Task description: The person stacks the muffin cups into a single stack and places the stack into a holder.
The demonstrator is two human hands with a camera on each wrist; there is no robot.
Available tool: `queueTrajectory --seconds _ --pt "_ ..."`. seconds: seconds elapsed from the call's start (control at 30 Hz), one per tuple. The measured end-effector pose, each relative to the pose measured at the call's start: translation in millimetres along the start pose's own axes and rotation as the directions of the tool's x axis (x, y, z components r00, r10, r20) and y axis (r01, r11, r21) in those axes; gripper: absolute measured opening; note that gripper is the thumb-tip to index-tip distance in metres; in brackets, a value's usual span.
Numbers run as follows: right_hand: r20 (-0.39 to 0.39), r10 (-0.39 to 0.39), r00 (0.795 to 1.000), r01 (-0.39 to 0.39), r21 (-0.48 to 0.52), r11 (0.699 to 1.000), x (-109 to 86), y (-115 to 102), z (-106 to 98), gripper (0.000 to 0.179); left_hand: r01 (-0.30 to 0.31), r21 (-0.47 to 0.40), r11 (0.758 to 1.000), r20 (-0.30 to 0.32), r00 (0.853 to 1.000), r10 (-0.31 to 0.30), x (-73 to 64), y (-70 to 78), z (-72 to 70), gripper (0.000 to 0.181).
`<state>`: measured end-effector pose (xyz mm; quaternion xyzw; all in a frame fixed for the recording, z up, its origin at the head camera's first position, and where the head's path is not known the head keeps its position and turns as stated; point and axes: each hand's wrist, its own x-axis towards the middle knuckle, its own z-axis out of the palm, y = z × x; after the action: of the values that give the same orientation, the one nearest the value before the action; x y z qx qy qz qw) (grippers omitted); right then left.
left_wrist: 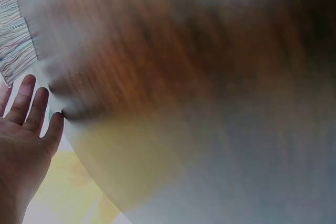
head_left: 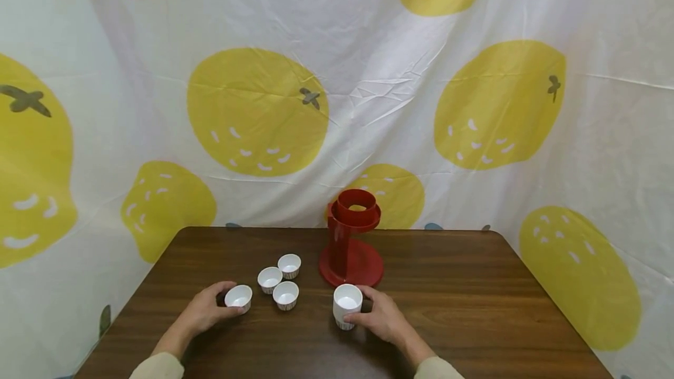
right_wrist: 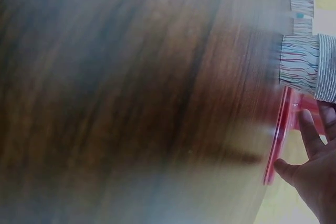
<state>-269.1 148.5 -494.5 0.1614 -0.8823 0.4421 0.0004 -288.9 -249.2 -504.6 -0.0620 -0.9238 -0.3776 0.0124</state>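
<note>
In the head view my left hand point(head_left: 202, 310) holds a small white ramekin point(head_left: 239, 300) at the table's left, thumb on the near side and fingers on the far side. Wavy thin lines cover the outer wall of that ramekin in the left wrist view. My right hand point(head_left: 386, 316) grips a two-piece stack of ramekins point(head_left: 344, 307) right of centre. In the right wrist view the lower ramekin point(right_wrist: 298, 62) has wavy lines and the upper ramekin point(right_wrist: 327, 69) has fine ribs. Between the hands stand three more ramekins point(head_left: 286, 297), close together and mouths up.
A red stand point(head_left: 339, 253) rises behind the stack, with a round base point(head_left: 368, 262) and a red ring-shaped holder point(head_left: 363, 215) on top. The brown wooden table point(head_left: 463, 297) ends at a lemon-print cloth point(head_left: 368, 116) hanging behind it.
</note>
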Motion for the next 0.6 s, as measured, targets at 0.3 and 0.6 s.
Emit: queueTrajectory --seconds 0.3,0.6 --pt "-0.002 -0.005 1.0 0.005 0.001 1.0 0.5 0.8 0.2 0.064 -0.004 0.021 1.0 0.009 1.0 0.003 1.3 -1.5 -0.4 0.073" --pt "-0.011 -0.006 1.0 0.006 0.007 1.0 -0.3 0.4 0.9 0.063 -0.001 0.02 1.0 -0.007 1.0 0.001 2.7 0.6 -2.3 0.071"
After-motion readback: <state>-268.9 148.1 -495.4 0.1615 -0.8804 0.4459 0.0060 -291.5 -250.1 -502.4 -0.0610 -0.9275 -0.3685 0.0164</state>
